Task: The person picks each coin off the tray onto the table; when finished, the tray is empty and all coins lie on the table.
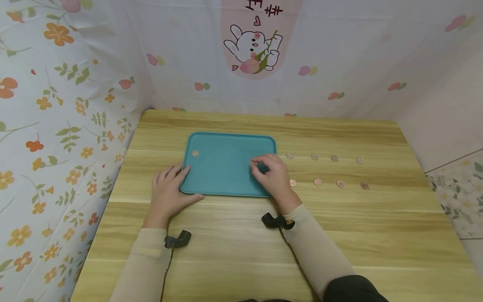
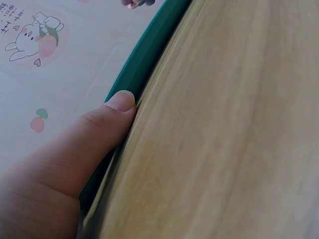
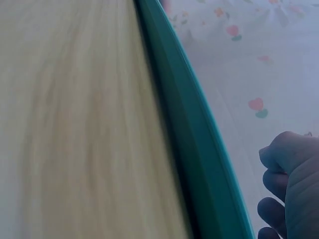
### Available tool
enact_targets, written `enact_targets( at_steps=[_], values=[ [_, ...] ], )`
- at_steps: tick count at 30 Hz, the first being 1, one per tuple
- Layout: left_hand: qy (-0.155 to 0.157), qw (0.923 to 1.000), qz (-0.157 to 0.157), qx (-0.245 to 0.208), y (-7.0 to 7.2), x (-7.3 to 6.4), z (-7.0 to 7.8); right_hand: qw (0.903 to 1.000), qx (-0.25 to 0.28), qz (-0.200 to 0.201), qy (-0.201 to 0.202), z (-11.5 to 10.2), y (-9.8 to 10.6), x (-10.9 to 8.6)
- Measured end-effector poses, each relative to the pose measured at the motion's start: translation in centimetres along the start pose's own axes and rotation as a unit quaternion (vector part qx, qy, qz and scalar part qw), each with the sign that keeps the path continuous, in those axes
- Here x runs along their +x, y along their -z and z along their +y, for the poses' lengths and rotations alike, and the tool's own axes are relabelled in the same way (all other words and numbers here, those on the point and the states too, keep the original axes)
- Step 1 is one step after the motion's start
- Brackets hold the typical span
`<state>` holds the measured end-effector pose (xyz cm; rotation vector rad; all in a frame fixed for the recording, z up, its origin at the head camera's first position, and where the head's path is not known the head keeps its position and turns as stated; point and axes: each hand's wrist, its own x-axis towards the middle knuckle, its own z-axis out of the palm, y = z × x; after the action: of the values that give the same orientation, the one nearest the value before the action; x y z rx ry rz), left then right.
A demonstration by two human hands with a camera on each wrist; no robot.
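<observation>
A teal rectangular tray [image 1: 230, 165] lies on the wooden table, with one coin [image 1: 195, 153] near its upper left corner. My left hand [image 1: 167, 195] rests at the tray's front left corner, fingers at the left side and thumb [image 2: 112, 112] along the front rim. Over the tray's right part is my right hand [image 1: 273, 174], its thumb and forefinger tips brought together. I cannot tell whether a coin is between them. In the right wrist view, its other fingers [image 3: 273, 211] are curled behind the thumb.
Right of the tray, several silvery coins [image 1: 315, 157] form an upper row and several coppery coins [image 1: 318, 182] a lower row. The leftmost coppery coin is close beside my right hand. A patterned cloth [image 1: 188, 50] stands behind the table [image 1: 234, 243]; another floral cloth hangs at the left.
</observation>
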<state>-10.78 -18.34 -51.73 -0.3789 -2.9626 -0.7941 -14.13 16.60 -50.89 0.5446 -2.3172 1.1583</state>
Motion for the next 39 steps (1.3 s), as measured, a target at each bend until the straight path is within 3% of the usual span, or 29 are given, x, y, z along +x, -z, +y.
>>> enact_targets(
  at_steps=[7,16,28,39],
  values=[
    [-0.003,1.0,-0.001,0.0,0.1,0.0,0.2,0.9995,-0.006,0.004,-0.031,0.9,1.7,-0.8],
    [-0.006,1.0,0.002,0.0,0.0,0.1,0.4,0.9985,-0.005,0.041,-0.037,2.7,4.2,-1.7],
    [0.0,1.0,-0.006,0.003,0.1,-0.1,0.3,0.9933,-0.034,0.07,-0.085,4.7,7.8,-3.1],
    [0.003,0.9999,-0.011,0.009,0.1,-0.2,0.2,0.9935,-0.048,0.084,-0.061,5.9,9.6,-3.8]
  ],
)
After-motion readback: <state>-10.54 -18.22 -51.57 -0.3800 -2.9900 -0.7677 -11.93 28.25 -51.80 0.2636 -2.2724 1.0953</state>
